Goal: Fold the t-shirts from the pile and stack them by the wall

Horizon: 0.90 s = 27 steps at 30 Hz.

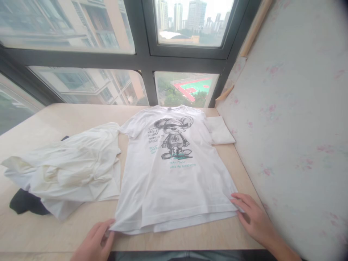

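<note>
A white T-shirt [174, 188] lies spread face up on the wooden surface, its neckline towards the window and its hem towards me. A grey cartoon mouse with black and green lettering is printed on its chest. My left hand [95, 239] pinches the hem's left corner between thumb and fingers. At the right corner of the hem, my right hand [251, 215] has its thumb and fingers closed on the cloth. The hem's front and back layers sit slightly apart, and faint creases run down the shirt.
Left of the shirt lies a rumpled heap of white clothing [78, 166] with a black cloth [27, 202] poking out beneath. A folded white cloth [220, 130] rests by the right sleeve. Flowered wallpaper [293, 145] bounds the right side; a dark window frame [148, 61] stands behind.
</note>
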Motion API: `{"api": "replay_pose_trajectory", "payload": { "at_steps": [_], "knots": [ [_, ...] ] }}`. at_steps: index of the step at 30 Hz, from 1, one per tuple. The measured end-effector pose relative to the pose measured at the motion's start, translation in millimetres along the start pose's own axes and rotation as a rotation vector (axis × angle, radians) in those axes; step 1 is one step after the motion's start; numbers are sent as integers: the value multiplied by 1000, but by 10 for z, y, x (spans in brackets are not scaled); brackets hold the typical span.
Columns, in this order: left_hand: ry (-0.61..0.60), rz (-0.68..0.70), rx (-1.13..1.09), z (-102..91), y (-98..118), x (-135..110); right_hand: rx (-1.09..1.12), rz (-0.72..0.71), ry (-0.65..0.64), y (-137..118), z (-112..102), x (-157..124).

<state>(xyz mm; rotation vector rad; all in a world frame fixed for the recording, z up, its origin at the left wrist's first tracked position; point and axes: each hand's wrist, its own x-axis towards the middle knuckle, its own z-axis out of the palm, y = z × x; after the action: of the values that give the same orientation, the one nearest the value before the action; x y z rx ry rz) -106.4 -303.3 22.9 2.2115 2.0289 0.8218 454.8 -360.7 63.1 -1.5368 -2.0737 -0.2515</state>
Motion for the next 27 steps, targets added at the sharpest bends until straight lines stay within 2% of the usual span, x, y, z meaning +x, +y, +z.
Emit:
{"api": "replay_pose_trajectory", "payload": {
  "at_steps": [4, 8, 11, 15, 17, 19, 21, 23, 27],
  "knots": [
    [-67, -117, -2, 9, 128, -28, 34, 119, 110, -53, 45, 2],
    [-91, -243, -23, -124, 185, -5, 64, 447, 257, -53, 36, 7],
    [-129, -367, -209, -251, 191, 41, 77, 618, 303, -49, -69, 51],
    [-29, -448, -412, -320, 138, 80, 102, 617, 275, -89, -273, 135],
    [18, -470, -504, -324, 103, 83, 122, 653, 314, -112, -350, 159],
    [33, -469, -628, -333, 88, 80, 157, 692, 372, -124, -388, 168],
    [22, -447, -735, -358, 108, 74, 191, 682, 377, -122, -390, 169],
    [1, -428, -781, -395, 161, 64, 204, 640, 304, -110, -366, 165],
    [-10, -413, -702, -436, 271, 31, 181, 542, 138, -81, -281, 141]
  ]
}}
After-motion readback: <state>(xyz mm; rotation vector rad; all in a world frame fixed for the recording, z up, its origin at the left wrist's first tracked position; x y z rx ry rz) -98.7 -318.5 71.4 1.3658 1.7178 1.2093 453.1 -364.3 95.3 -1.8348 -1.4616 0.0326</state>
